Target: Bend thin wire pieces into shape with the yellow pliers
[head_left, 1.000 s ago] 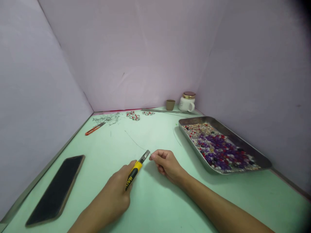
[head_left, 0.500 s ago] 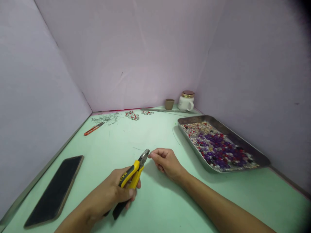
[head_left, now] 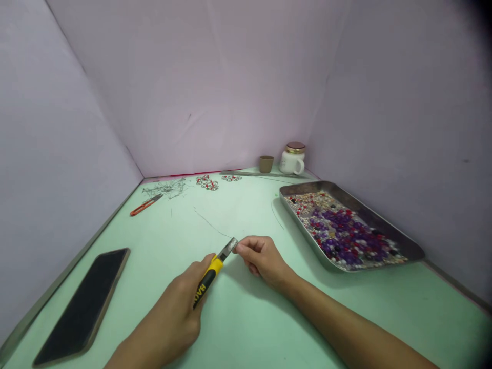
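Note:
My left hand (head_left: 180, 302) is wrapped round yellow-and-black pliers (head_left: 209, 274), whose metal jaws point up and right. Just beyond the jaws, my right hand (head_left: 265, 259) pinches a thin wire (head_left: 209, 223) between thumb and forefinger. From the jaws the wire runs up and left above the green table. The jaws and my right fingertips nearly meet; what lies between them is too small to make out.
To the right stands a metal tray (head_left: 307, 233) of mixed beads. A phone (head_left: 82, 307) lies at left. Farther back are orange-handled snips (head_left: 145, 205), wire scraps (head_left: 169, 188), beaded pieces (head_left: 207, 182), a small brown cup (head_left: 266, 164) and a lidded white mug (head_left: 292, 161).
My left hand has rolled over, turning the pliers so the handles now show edge-on. More of the wire shows, reaching farther up and left. My right hand has barely moved.

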{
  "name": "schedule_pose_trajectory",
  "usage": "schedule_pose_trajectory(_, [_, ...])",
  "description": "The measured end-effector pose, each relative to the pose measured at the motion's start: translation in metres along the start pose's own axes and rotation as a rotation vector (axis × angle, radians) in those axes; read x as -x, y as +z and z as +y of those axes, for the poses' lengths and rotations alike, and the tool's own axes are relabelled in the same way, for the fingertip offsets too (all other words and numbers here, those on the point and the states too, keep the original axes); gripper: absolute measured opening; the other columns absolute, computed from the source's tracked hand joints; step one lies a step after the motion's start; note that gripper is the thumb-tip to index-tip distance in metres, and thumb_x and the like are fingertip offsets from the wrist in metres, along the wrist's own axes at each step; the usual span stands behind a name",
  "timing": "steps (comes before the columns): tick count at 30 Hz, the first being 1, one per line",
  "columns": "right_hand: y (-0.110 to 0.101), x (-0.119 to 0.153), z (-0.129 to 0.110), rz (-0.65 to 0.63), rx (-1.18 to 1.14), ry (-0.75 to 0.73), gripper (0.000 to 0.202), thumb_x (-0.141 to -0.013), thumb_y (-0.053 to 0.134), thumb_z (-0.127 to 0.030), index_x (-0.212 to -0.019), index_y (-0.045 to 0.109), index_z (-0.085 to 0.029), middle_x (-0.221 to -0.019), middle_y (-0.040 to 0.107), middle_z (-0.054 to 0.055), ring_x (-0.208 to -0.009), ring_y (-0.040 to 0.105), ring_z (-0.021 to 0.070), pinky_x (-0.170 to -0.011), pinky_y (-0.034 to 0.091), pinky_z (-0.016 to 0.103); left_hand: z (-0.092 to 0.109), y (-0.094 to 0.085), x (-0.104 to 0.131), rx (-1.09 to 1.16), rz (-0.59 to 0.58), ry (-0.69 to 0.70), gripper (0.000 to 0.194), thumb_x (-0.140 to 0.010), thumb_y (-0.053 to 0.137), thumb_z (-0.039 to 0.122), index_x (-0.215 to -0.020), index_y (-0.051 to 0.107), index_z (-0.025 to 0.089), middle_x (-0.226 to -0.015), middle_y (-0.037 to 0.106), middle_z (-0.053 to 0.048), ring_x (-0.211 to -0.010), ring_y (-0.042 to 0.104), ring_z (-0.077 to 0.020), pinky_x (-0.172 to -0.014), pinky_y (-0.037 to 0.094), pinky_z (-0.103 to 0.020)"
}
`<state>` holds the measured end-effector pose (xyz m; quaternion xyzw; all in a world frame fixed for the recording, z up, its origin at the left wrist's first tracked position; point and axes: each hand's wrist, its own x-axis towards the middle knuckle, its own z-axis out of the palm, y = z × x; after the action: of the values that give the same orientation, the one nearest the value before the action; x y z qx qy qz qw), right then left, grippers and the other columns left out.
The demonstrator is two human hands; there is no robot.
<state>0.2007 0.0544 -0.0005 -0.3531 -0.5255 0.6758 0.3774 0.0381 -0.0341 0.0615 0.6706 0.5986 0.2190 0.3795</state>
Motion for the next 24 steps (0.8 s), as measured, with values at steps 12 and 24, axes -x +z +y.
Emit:
schedule_pose_trajectory(12, [-0.003,-0.003,0.002,0.077,0.122,-0.049,0.023,-0.068,0.06,-0.035,-0.065,0.061,-0.013,-0.038,0.037,-0.008,-0.033,0.029,0.0041,-0.034,0.022,0.019,-0.016,-0.003,-0.004,0.308,-0.243,-0.088,0.012,-0.07,0.046,0.015,-0.081,0.045,0.018,-0.064,0.04,0.006,-0.054,0.03,-0.0084,-0.049,0.027,-0.02])
schedule_pose_trajectory(24, [-0.005,-0.004,0.001,0.097,0.288,-0.064,0.021,-0.069,0.058,-0.033,-0.064,0.062,-0.012,-0.041,0.041,-0.006,-0.036,0.031,0.0047,-0.036,0.022,0.02,-0.027,0.014,-0.002,-0.217,0.057,-0.001,0.06,-0.075,0.039,0.01,-0.131,0.026,0.024,-0.103,0.049,-0.008,-0.088,0.049,-0.0227,-0.083,0.036,-0.032])
